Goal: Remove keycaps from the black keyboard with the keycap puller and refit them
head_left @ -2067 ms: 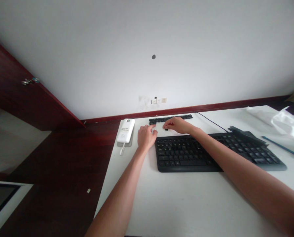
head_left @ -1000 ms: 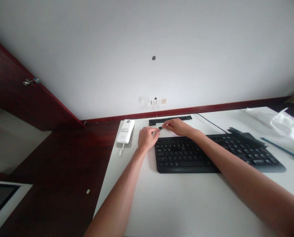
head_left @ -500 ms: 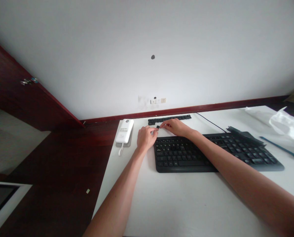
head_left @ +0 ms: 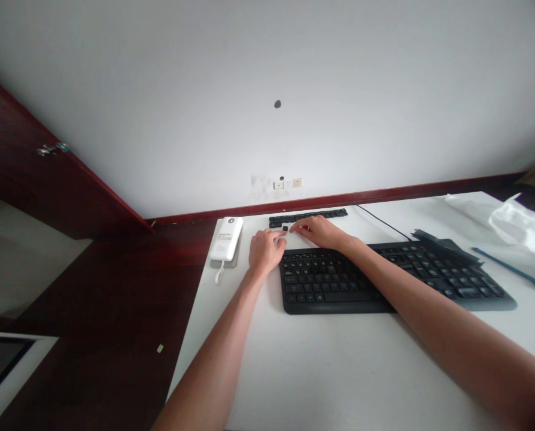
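Head: keycap (head_left: 285, 228) just beyond L grip (head_left: 266, 250), nr R grip (head_left: 318, 231)

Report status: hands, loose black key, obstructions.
Left hand and right hand close around loose black key, contact unclear. Key near black key row. Right forearm partly covers keyboard.

Head cam, 1 wide view, worn abv near side of white table (head_left: 303, 371), facing fwd & down; L hand (head_left: 265, 250) & R hand (head_left: 319, 231) nr mid-frame, wall (head_left: 182, 90) behind fills top, dark floor (head_left: 115, 311) lower L
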A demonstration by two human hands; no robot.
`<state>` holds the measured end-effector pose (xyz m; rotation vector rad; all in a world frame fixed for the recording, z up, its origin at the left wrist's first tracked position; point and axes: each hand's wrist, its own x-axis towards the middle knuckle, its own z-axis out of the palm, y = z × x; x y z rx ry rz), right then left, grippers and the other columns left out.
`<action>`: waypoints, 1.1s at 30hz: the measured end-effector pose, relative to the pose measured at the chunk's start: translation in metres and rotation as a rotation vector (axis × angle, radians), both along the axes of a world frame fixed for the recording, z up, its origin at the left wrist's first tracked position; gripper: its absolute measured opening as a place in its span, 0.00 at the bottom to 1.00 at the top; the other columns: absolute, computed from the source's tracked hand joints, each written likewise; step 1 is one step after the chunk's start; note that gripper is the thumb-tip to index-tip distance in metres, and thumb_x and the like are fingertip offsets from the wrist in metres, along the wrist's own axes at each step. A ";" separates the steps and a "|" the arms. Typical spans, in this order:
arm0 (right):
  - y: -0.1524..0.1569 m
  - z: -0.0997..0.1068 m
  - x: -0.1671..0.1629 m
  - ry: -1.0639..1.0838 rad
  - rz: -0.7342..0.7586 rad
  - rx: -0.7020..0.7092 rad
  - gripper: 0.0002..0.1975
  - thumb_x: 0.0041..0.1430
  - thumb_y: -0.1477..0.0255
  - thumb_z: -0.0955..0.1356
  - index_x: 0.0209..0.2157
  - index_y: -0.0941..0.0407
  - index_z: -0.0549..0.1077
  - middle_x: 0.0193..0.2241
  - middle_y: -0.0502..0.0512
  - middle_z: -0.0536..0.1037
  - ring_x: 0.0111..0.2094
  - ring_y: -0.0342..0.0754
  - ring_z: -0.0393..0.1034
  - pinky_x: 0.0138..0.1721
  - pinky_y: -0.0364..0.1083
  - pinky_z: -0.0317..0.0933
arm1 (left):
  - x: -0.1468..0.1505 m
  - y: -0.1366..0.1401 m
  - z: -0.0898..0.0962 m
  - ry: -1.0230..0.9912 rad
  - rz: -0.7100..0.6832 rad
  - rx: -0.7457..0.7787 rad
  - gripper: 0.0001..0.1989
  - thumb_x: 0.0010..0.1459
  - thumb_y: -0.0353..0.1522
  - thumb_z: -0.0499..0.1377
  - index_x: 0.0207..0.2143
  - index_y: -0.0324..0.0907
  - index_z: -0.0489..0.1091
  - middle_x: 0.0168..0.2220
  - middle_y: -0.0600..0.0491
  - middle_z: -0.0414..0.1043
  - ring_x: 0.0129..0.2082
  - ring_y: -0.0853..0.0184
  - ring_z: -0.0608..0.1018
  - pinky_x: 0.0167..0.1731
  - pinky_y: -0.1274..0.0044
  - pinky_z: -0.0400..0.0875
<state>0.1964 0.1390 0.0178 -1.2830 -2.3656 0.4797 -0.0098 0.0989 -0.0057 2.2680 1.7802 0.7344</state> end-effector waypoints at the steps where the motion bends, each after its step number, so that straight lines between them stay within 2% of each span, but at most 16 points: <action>1: 0.000 0.000 0.000 0.002 0.011 -0.002 0.16 0.67 0.75 0.65 0.46 0.52 0.84 0.40 0.54 0.86 0.39 0.52 0.80 0.45 0.46 0.67 | 0.000 0.000 0.000 0.002 0.000 -0.003 0.17 0.65 0.32 0.55 0.51 0.51 0.80 0.42 0.50 0.79 0.46 0.59 0.77 0.53 0.70 0.69; 6: -0.002 0.001 -0.002 0.028 0.081 -0.009 0.17 0.68 0.75 0.64 0.49 0.51 0.83 0.43 0.53 0.86 0.43 0.53 0.81 0.46 0.46 0.67 | 0.000 -0.001 0.002 0.022 -0.007 -0.009 0.18 0.66 0.33 0.54 0.53 0.51 0.79 0.44 0.51 0.80 0.47 0.59 0.77 0.54 0.69 0.68; 12: -0.002 0.000 -0.002 0.009 0.039 -0.007 0.17 0.68 0.74 0.64 0.51 0.51 0.82 0.47 0.55 0.85 0.48 0.56 0.80 0.49 0.48 0.68 | 0.000 0.000 0.003 0.049 -0.019 -0.012 0.19 0.67 0.33 0.54 0.55 0.51 0.78 0.44 0.50 0.80 0.48 0.57 0.76 0.54 0.68 0.68; 26: 0.001 -0.005 -0.002 -0.029 -0.002 0.004 0.19 0.69 0.73 0.63 0.55 0.56 0.80 0.51 0.59 0.83 0.50 0.57 0.79 0.52 0.49 0.68 | 0.000 0.000 0.002 0.041 -0.014 -0.018 0.20 0.66 0.32 0.54 0.56 0.48 0.77 0.47 0.49 0.80 0.48 0.58 0.76 0.55 0.68 0.68; 33: 0.001 -0.004 0.000 -0.050 -0.003 0.019 0.19 0.68 0.72 0.64 0.55 0.55 0.80 0.39 0.57 0.86 0.40 0.53 0.80 0.47 0.47 0.67 | 0.001 -0.001 0.003 0.034 -0.008 -0.036 0.20 0.66 0.32 0.54 0.57 0.49 0.76 0.48 0.50 0.80 0.49 0.58 0.76 0.56 0.68 0.67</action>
